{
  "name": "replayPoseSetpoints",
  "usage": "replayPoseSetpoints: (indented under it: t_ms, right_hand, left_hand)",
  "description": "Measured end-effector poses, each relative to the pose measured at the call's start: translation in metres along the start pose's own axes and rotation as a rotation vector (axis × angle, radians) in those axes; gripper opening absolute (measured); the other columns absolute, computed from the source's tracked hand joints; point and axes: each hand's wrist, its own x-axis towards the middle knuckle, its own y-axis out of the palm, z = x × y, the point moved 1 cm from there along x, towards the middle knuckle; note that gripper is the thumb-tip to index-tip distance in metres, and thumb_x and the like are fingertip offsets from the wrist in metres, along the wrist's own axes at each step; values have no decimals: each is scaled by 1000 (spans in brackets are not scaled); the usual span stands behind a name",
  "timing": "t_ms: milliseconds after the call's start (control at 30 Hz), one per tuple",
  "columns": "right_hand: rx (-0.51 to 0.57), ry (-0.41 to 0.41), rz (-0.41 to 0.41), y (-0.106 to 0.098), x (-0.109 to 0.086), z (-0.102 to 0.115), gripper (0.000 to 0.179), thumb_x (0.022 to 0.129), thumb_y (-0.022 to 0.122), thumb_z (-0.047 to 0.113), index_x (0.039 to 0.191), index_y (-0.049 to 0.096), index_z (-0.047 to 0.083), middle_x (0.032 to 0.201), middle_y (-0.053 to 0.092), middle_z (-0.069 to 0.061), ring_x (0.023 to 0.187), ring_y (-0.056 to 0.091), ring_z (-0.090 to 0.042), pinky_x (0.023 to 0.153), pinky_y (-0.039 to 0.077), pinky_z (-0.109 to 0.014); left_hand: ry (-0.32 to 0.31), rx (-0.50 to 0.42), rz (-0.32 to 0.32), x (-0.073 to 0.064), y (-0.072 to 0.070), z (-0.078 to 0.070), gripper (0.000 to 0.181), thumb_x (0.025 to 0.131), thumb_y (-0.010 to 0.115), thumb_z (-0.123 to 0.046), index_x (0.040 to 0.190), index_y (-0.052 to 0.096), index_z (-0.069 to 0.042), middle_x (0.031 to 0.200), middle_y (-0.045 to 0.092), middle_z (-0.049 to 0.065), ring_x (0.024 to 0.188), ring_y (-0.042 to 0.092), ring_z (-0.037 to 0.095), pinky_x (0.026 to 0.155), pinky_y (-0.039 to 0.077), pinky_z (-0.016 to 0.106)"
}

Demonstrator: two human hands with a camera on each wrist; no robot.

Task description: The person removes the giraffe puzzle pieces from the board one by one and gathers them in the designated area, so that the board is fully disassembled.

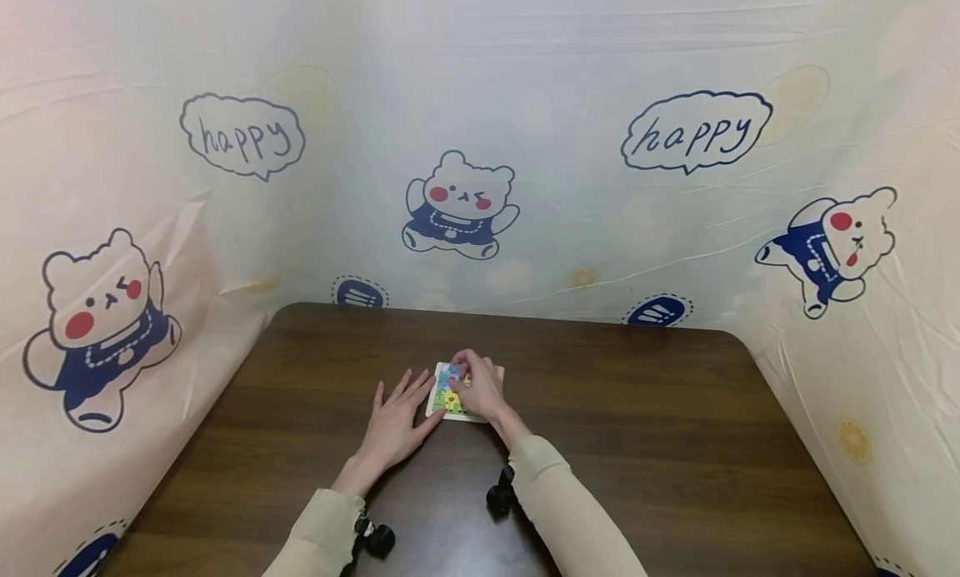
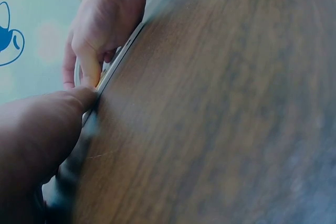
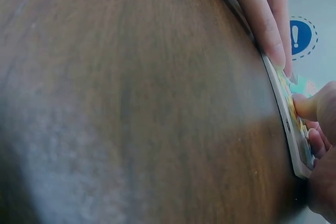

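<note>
A small, flat board with a white rim (image 1: 430, 408) and a colourful cartoon picture in blue, green and yellow lies on the table; it looks like a jigsaw puzzle. My left hand (image 1: 393, 427) rests at its left side with the fingers spread, the thumb touching the near left corner. Over the board's right half, my right hand (image 1: 483, 387) bends down, thumb and forefinger pinching a small bluish puzzle piece (image 3: 300, 84) that stands up from the picture. The palm and fingers hide much of the right part of the picture.
The brown wooden table (image 1: 637, 427) spreads out around the board. Behind and beside it hangs a pale curtain (image 1: 570, 227) printed with bears and speech bubbles. Both wrists wear small black cameras below the cream sleeves (image 1: 570, 494).
</note>
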Motion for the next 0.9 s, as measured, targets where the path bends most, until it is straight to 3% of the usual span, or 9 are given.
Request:
replayPoseSetpoints:
  t_ms: [333, 500, 900]
  right_hand:
    - [51, 35, -35, 5, 1, -6, 23, 96, 80, 8, 118, 73, 11, 104, 74, -10, 90, 53, -19, 99, 29, -45]
    - [48, 49, -5, -2, -2, 2, 22, 97, 80, 8, 118, 74, 8, 100, 76, -10, 88, 53, -19, 100, 29, -45]
    - [43, 79, 3, 0, -1, -1, 22, 97, 80, 8, 119, 76, 10, 98, 78, -7, 91, 53, -19, 101, 29, -44]
  left_hand:
    - [0, 4, -1, 0, 2, 1, 72, 106, 69, -53, 166, 52, -18, 174, 48, 8, 168, 35, 38, 131, 13, 81]
    - [1, -15, -14, 0, 2, 1, 76, 105, 70, -53, 169, 46, -18, 174, 47, 10, 168, 35, 38, 131, 12, 81]
    - [24, 16, -17, -1, 1, -1, 77, 106, 69, -51, 172, 41, -21, 174, 47, 10, 167, 35, 40, 130, 14, 83]
